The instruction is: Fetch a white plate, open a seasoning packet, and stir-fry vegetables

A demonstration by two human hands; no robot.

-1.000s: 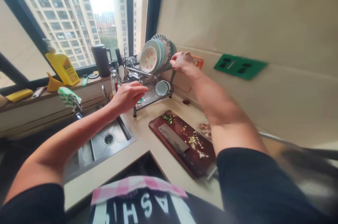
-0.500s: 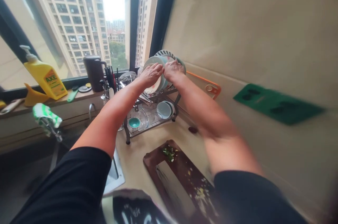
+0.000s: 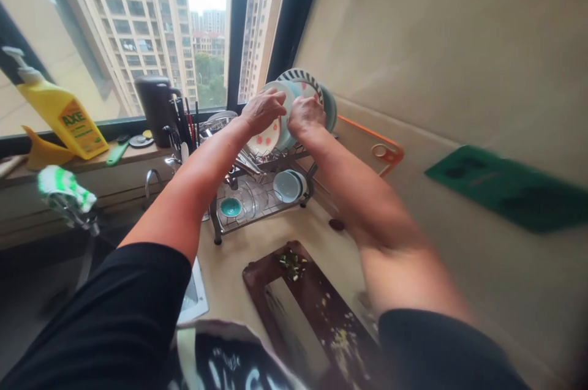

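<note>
Both my hands reach to the upper tier of a metal dish rack (image 3: 215,218), where plates stand on edge. My left hand (image 3: 265,109) is closed over the top edge of a white plate with orange spots (image 3: 265,140). Right beside it, my right hand (image 3: 307,116) is closed at the rim of a pale blue plate (image 3: 287,133); its fingertips are hidden. Behind them stand a plate with a black-striped rim (image 3: 301,76) and a green-grey plate (image 3: 329,109). White bowls (image 3: 288,187) and a small turquoise bowl (image 3: 230,207) sit on the lower tier.
A brown cutting board (image 3: 264,280) with chopped scraps lies on the counter before me. On the sill at left are a yellow soap bottle (image 3: 64,114) and a dark pitcher (image 3: 156,109). An orange-framed item (image 3: 388,146) leans at the wall, near a green sheet (image 3: 505,188).
My hands have moved slightly apart, showing more of the spotted plate and the striped rim between and behind them. The camera view has shifted a little.
</note>
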